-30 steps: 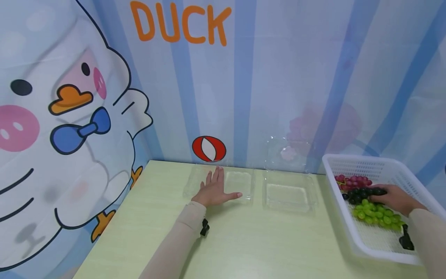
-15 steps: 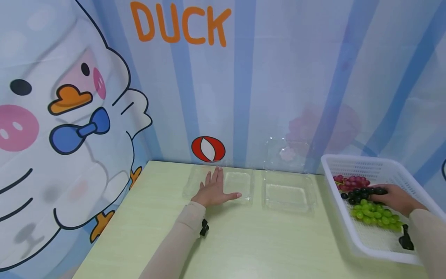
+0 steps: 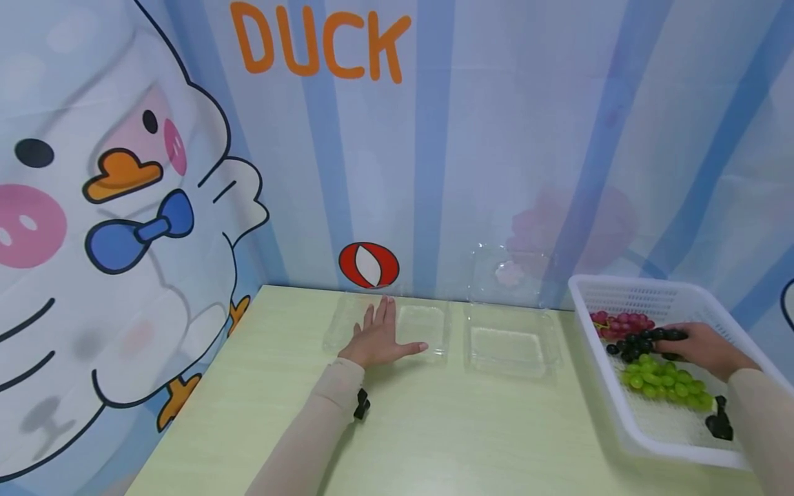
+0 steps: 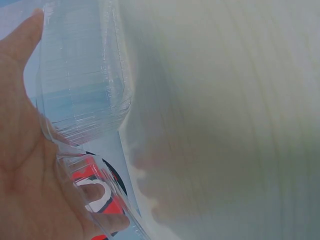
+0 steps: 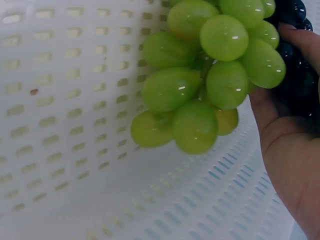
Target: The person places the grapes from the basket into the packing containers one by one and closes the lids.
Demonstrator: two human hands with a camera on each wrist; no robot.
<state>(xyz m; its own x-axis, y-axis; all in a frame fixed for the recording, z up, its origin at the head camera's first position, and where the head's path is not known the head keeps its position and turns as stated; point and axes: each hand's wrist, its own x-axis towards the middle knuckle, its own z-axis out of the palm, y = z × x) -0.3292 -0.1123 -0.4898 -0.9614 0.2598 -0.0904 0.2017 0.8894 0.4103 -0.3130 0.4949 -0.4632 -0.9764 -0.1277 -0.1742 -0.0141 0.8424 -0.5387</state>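
Note:
In the head view, my left hand (image 3: 377, 341) lies with its fingers straight and spread over a clear plastic clamshell box (image 3: 424, 327), whose lid is laid back. The left wrist view has this clear box (image 4: 82, 70) right beside the palm and thumb. On the right, my right hand (image 3: 713, 350) grips a bunch of black grapes (image 3: 634, 346) inside a white basket (image 3: 617, 406). Next to it lie green grapes (image 3: 666, 382) and red grapes (image 3: 620, 322). The right wrist view shows the green bunch in front, with the black bunch (image 5: 300, 75) partly cut off by the frame edge.
A second clear clamshell box (image 3: 511, 348) stands between the left hand and the basket, lid raised against the printed backdrop (image 3: 471, 138). Everything rests on a pale wooden table (image 3: 471, 427). Raised walls with slots surround the grapes.
My right hand has lifted slightly with the black grapes, showing more of the green bunch below. The left hand stays in place; the head view has shifted a little.

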